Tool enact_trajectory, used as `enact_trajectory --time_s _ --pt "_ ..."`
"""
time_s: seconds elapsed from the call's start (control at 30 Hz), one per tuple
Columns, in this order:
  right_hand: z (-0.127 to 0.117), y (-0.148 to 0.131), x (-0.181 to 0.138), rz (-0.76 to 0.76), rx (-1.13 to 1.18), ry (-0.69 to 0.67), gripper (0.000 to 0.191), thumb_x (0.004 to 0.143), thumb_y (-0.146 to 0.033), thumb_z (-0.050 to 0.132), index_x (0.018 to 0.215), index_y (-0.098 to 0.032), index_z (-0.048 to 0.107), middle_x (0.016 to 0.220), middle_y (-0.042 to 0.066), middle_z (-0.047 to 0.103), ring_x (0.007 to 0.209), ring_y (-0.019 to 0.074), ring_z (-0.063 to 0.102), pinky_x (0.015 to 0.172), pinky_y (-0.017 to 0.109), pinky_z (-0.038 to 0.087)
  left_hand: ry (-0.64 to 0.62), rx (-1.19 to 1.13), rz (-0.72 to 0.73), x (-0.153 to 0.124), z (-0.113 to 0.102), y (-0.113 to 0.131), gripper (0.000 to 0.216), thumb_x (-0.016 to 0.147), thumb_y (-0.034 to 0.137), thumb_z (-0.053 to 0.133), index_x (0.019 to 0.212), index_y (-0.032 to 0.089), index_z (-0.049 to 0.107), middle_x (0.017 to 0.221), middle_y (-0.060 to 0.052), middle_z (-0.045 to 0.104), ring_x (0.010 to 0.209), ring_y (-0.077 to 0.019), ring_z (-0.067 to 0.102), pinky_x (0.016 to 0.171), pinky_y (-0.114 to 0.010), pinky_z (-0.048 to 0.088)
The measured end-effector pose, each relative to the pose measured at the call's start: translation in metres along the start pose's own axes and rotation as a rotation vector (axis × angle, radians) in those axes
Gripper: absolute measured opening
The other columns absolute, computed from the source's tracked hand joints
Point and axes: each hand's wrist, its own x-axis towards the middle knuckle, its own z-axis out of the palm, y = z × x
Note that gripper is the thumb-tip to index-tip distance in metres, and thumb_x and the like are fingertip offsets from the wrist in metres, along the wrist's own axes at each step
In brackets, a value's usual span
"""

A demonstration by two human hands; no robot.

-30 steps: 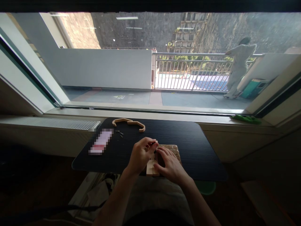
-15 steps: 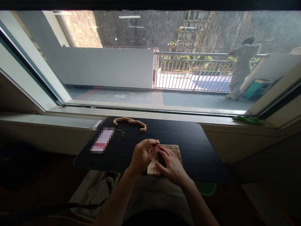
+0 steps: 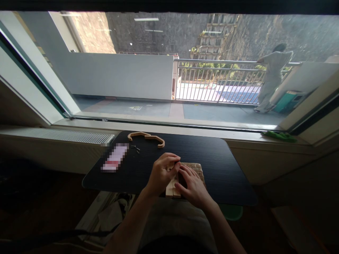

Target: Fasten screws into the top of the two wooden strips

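Two pale wooden strips [image 3: 173, 191] lie side by side near the front edge of the table, partly under my hands. Beneath or behind them is a brownish, rough-looking slab [image 3: 197, 167]. My left hand [image 3: 159, 174] is over the strips, its thumb and index finger pinched together. Whatever is in that pinch is too small to make out. My right hand [image 3: 194, 185] lies on the slab and strips with fingers stretched out, its fingertips close to the left thumb. The hands hide the far part of the strips.
On the black table [image 3: 212, 151], two curved wooden pieces [image 3: 156, 138] lie at the back. Several small metal screws or pins [image 3: 135, 148] lie near a blurred pink item [image 3: 115, 157]. A radiator [image 3: 58, 135] stands left; a green cloth [image 3: 279, 136] rests on the sill. Outside the window stands a person [image 3: 274, 76].
My left hand's fingers have risen slightly above the strips, still pinched. The right hand stays in place.
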Motion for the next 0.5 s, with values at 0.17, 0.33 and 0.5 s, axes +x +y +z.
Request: enact_trajectory --time_s 0.17,0.33,0.5 --pt "-0.0019 -0.0013 -0.0005 0.020 -0.006 -0.020 0.056 0.090 -0.042 0.056 0.137 -0.014 0.055 0.151 0.016 0.047 0.143 0.0297 0.037 0.120 0.049 0.027 -0.035 -0.014 -0.016 0.0011 -0.0005 0.0013 0.013 0.085 0.017 0.066 0.093 0.019 0.076 0.089 -0.005 0.073 0.082 -0.0161 0.069 0.077 -0.027 0.059" --pt "-0.0017 -0.0017 -0.0001 0.013 -0.002 -0.017 0.057 0.090 -0.042 0.056 0.140 -0.014 0.053 0.151 0.016 0.047 0.143 0.0298 0.038 0.120 0.050 0.027 -0.105 -0.028 -0.018 0.0000 -0.0010 0.0023 0.017 0.085 0.018 0.067 0.098 0.020 0.077 0.090 -0.007 0.074 0.086 -0.0187 0.070 0.079 -0.030 0.059" --pt "-0.0006 -0.0006 0.0000 0.013 -0.001 -0.008 0.056 0.090 -0.043 0.057 0.139 -0.015 0.055 0.151 0.015 0.047 0.143 0.0299 0.038 0.120 0.050 0.027 -0.082 -0.061 -0.032 -0.0015 -0.0013 0.0021 0.019 0.087 0.015 0.062 0.101 0.020 0.076 0.092 -0.007 0.075 0.086 -0.0181 0.070 0.078 -0.030 0.058"
